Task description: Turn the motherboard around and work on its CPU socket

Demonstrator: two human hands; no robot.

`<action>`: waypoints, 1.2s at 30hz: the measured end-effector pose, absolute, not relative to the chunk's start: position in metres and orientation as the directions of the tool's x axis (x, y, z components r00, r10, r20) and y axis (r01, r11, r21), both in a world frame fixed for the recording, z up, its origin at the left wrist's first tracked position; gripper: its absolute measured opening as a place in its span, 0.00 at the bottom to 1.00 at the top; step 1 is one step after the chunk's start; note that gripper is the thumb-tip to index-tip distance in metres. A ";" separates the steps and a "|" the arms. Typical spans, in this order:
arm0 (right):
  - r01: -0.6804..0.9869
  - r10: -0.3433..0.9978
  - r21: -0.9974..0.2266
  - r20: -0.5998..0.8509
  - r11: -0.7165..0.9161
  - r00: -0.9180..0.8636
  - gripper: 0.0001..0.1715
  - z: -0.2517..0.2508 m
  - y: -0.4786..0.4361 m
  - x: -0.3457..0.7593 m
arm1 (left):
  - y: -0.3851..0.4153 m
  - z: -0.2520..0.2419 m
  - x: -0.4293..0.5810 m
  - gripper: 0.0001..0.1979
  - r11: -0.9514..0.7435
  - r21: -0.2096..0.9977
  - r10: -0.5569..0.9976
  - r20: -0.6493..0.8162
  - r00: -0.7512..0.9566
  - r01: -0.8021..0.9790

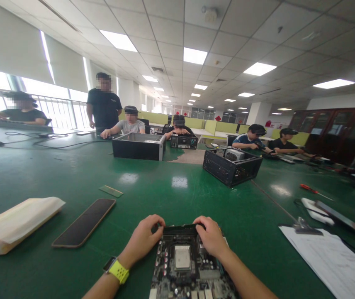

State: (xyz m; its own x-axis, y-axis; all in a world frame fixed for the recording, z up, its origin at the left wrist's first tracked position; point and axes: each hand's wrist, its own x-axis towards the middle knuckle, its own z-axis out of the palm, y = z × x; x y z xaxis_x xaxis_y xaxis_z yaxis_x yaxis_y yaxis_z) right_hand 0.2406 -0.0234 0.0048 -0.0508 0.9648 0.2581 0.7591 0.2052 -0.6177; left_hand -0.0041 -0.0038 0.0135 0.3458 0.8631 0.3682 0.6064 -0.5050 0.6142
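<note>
A motherboard (165, 286) lies flat on the green table in front of me, with a square silver processor (182, 257) at its upper middle. Along its far edge runs a thin dark RAM stick (180, 226), in line with the slots there. My left hand (146, 236) pinches the stick's left end between thumb and fingers. At the opposite end, my right hand (210, 234) grips it the same way, its wrist over the board's right side. Whether the stick is seated in a slot cannot be made out. Another green RAM stick (111, 191) rests on the table beyond my left hand.
Left are a phone (84, 224) and a paper packet (18, 224). Right are a clipboard (310, 231) with papers, a red screwdriver (316, 192) and a white device (317, 211). Two open computer cases (137, 147), (232, 166) stand farther back. Several people sit around the table; one stands.
</note>
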 end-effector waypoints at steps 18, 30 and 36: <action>0.794 0.969 -0.573 0.233 0.203 -0.080 0.15 0.001 -0.021 0.241 | -0.004 0.012 -0.004 0.06 -0.469 0.615 0.883 0.322 0.342 0.633; 0.861 0.927 -0.368 0.272 0.350 -0.260 0.38 0.015 -0.097 0.160 | 0.002 0.009 -0.008 0.10 -0.490 0.549 0.860 0.430 0.274 0.677; 0.877 0.948 -0.360 0.090 0.318 -0.307 0.31 -0.017 -0.108 0.122 | 0.007 0.008 -0.016 0.12 -0.467 0.481 0.852 0.468 0.233 0.742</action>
